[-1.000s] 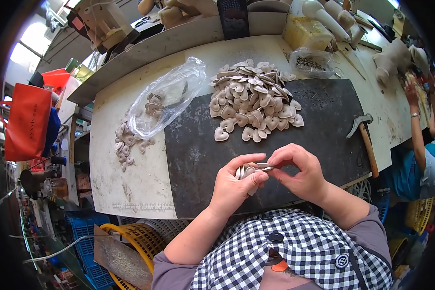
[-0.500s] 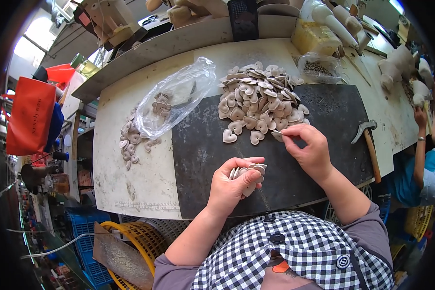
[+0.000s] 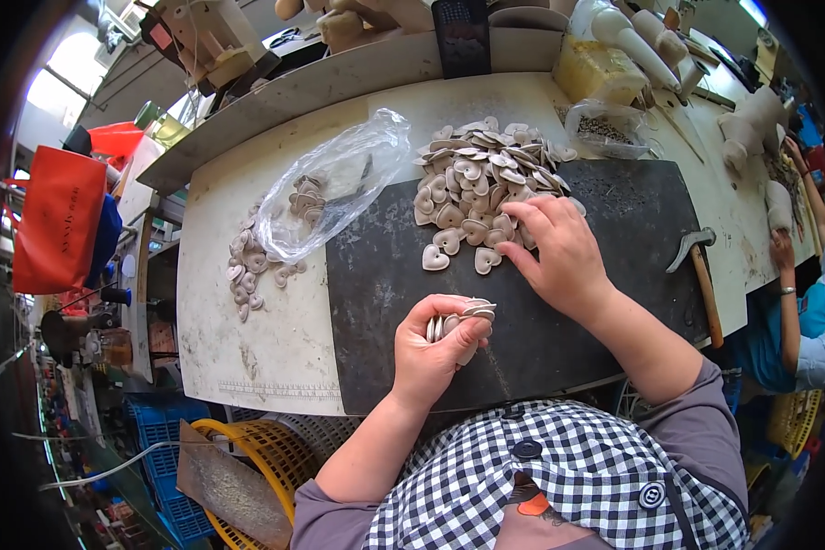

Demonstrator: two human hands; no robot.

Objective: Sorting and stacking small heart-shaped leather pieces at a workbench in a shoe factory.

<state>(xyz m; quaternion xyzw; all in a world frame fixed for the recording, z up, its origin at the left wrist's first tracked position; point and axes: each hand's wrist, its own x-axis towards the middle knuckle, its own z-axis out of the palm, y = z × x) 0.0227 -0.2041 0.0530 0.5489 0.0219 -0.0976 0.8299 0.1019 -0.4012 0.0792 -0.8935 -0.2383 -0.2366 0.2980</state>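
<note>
Pale heart-shaped flat pieces (image 3: 486,188) heaped on black desk mat (image 3: 385,275); left hand (image 3: 435,353) grip pinching gathered stack (image 3: 456,319) edgewise; right hand (image 3: 559,243) fingers spread over heap edge.

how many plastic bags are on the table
2: a large clear bag lying left of the heart-piece pile, and a small clear bag behind the dark mat. Others may be hidden.

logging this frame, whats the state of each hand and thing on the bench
left hand: closed around a small stack of heart pieces, held on edge
right hand: fingers on the heart pile
heart pile: loose heap on the dark mat
plastic bag: open, lying flat, few hearts inside
hammer: lying untouched on the mat's right edge
</note>
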